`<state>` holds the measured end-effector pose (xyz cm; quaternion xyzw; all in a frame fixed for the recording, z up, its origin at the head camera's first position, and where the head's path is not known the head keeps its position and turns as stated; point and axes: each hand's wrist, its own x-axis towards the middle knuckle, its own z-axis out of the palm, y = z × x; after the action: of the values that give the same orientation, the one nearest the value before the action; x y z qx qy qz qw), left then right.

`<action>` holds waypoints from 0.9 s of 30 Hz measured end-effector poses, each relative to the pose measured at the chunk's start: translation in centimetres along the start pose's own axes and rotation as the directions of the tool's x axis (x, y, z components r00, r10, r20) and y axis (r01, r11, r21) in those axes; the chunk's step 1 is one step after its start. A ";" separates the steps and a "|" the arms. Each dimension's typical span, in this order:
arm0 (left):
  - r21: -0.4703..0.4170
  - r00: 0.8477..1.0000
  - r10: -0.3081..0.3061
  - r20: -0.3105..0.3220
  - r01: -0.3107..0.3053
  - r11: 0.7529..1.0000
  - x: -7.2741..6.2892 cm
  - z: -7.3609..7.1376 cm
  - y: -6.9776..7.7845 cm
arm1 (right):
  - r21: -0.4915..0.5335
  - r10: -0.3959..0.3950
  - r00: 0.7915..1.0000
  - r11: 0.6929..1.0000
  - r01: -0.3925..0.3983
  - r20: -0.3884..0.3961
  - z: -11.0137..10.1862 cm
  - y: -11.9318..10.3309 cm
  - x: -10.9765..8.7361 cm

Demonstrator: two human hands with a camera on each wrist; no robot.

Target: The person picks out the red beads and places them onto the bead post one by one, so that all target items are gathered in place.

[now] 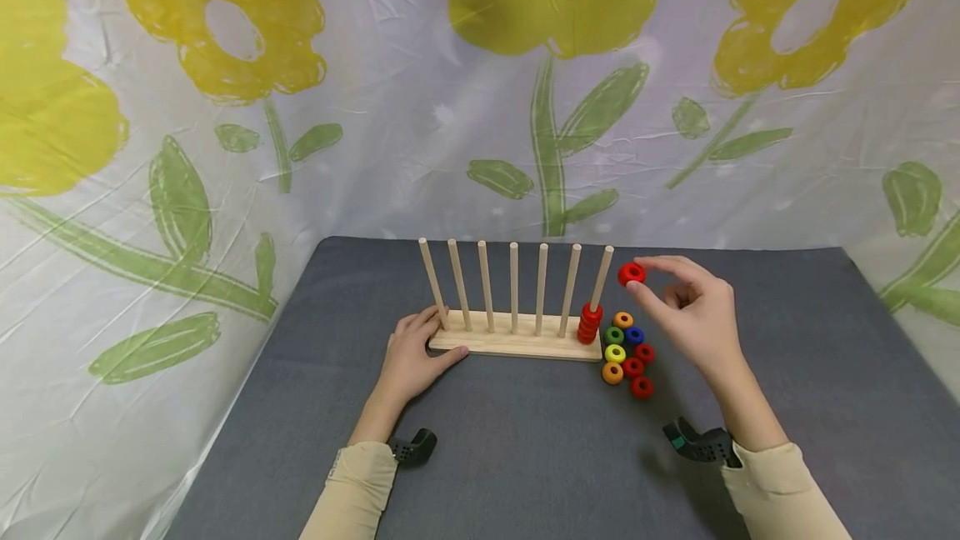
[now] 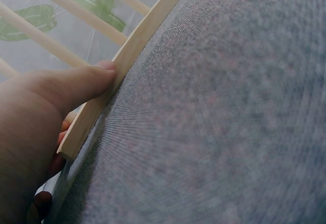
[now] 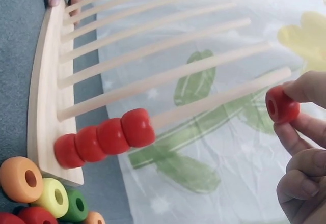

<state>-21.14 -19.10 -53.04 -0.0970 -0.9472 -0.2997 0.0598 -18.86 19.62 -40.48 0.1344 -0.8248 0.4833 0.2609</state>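
Note:
A wooden peg rack (image 1: 517,346) with several upright pegs stands on the table. My left hand (image 1: 412,355) grips its left end, the thumb (image 2: 97,79) along the front edge and the other fingers behind. Several red beads (image 3: 112,136) are stacked on the rightmost peg (image 1: 602,277). Between thumb and fingertips my right hand (image 1: 693,311) pinches another red bead (image 1: 632,274). In the right wrist view this bead (image 3: 282,104) is close to that peg's tip, off the peg, with its hole showing.
Loose beads lie on the table right of the rack: orange (image 1: 612,372), yellow (image 1: 615,354), green (image 1: 614,336), blue (image 1: 634,336) and red (image 1: 641,387). A flower-printed cloth (image 1: 390,148) hangs behind the grey table (image 1: 517,457).

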 end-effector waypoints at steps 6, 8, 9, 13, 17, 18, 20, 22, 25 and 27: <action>-0.001 1.000 0.000 0.001 0.000 1.000 0.0 0.0 0.0 | 0.004 0.005 1.000 1.000 -0.005 -0.004 -0.1 -0.2 0.2; -0.001 1.000 0.000 0.001 0.000 1.000 0.0 0.0 0.0 | 0.004 0.004 1.000 1.000 -0.004 -0.006 -0.1 -0.3 0.3; -0.002 1.000 0.001 0.000 -0.001 1.000 0.0 0.0 0.0 | 0.006 0.001 1.000 1.000 -0.001 -0.007 -0.1 -0.3 0.3; -0.003 1.000 0.002 -0.003 -0.003 1.000 0.0 0.0 0.1 | 0.013 -0.021 1.000 1.000 0.021 -0.012 -0.1 -0.7 0.5; 0.004 1.000 0.007 -0.007 -0.007 1.000 0.1 0.0 0.0 | 0.023 -0.044 0.999 0.999 0.045 -0.026 -0.2 -1.1 0.7; 0.006 1.000 0.008 -0.008 -0.008 1.000 0.1 0.0 0.0 | 0.024 -0.049 0.998 0.998 0.050 -0.030 -0.2 -1.1 0.7; 0.003 1.000 0.008 -0.007 -0.008 1.000 0.0 0.0 0.0 | 0.017 -0.056 0.998 0.998 0.057 -0.034 -0.2 -1.2 0.8; 0.001 1.000 0.009 -0.007 -0.009 1.000 0.0 -0.1 0.1 | 0.009 -0.062 0.997 0.998 0.062 -0.036 -0.2 -1.2 0.9; -0.004 1.000 0.008 -0.006 -0.008 1.000 0.0 -0.1 0.1 | 0.002 -0.067 0.997 0.998 0.067 -0.033 -0.2 -1.4 1.1; -0.002 1.000 0.007 -0.005 -0.007 1.000 0.0 -0.1 0.1 | 0.008 -0.066 0.997 0.998 0.067 -0.033 -0.1 -1.5 1.1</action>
<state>-21.11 -19.11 -52.95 -0.0999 -0.9464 -0.3007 0.0631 -19.07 19.04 -38.73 0.1551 -0.8132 0.4803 0.2898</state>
